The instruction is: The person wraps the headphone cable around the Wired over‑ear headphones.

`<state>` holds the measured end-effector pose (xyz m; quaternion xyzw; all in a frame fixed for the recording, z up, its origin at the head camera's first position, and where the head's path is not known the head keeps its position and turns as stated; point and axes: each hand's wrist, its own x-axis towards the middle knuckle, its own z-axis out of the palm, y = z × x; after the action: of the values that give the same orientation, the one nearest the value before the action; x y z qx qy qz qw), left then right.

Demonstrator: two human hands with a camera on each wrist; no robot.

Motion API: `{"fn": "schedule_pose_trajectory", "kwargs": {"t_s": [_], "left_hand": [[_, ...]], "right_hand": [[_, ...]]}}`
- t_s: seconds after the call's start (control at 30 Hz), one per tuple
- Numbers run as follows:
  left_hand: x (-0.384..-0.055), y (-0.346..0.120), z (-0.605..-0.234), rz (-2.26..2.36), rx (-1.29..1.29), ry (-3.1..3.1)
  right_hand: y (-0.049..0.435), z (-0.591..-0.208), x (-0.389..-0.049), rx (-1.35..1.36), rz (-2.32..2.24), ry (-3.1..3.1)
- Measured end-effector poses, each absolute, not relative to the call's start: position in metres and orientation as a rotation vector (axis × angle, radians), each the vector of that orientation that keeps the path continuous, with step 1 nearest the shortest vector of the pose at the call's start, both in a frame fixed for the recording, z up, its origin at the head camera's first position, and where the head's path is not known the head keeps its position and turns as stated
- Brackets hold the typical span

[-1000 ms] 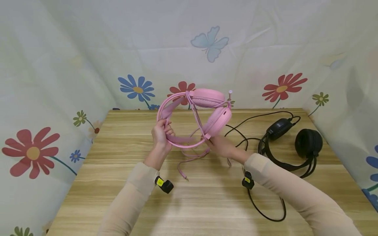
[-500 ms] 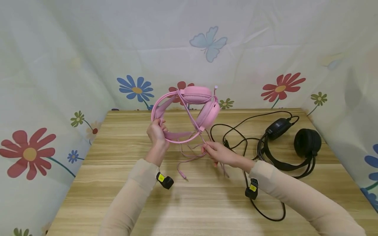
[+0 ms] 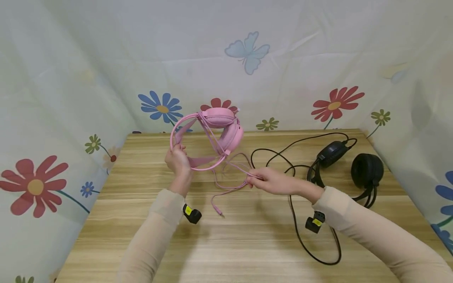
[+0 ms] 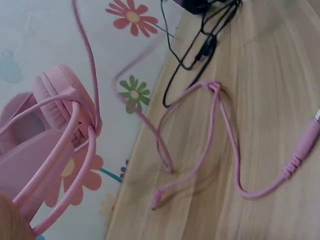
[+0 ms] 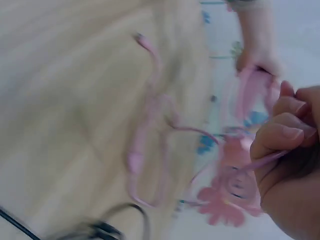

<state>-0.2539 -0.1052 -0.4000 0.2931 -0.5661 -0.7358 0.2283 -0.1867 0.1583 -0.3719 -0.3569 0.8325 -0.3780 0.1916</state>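
Observation:
My left hand (image 3: pixel 178 160) grips the headband of a pink headset (image 3: pixel 230 139), holding it above the table with its two ear cups toward the back right. Strands of the pink cable (image 3: pixel 212 137) still cross the headset between band and cups. Out to the right, my right hand (image 3: pixel 270 181) pinches a length of that cable, which runs from the lower cup to the fingers; curled fingers (image 5: pixel 280 132) show around it in the right wrist view. The cable's loose end lies on the table with a plug (image 4: pixel 305 142) and a second, shorter end (image 4: pixel 156 198).
A black headset (image 3: pixel 367 171) lies at the table's right side, its black cable (image 3: pixel 295 220) looping toward the middle and front. Behind the wooden table (image 3: pixel 226 243) hangs a flower-print cloth (image 3: pixel 301 70). Each wrist carries a small black camera (image 3: pixel 192 214).
The pink headset has moved left with my left hand. My right hand has gone from beside the lower ear cup out to the right, drawing a length of pink cable with it.

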Motion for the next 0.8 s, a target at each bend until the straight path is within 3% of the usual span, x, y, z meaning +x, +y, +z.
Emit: {"fn": "schedule_pose_trajectory", "kwargs": {"t_s": [0.37, 0.8], "left_hand": [[-0.251, -0.111, -0.406, -1.993, 0.783, -1.615], [-0.252, -0.117, -0.395, -1.803, 0.774, -1.766]], "right_hand": [[0.173, -0.304, -0.21, -1.463, -0.791, 2.528], [0.187, -0.255, -0.228, -1.523, -0.696, 2.548]]}}
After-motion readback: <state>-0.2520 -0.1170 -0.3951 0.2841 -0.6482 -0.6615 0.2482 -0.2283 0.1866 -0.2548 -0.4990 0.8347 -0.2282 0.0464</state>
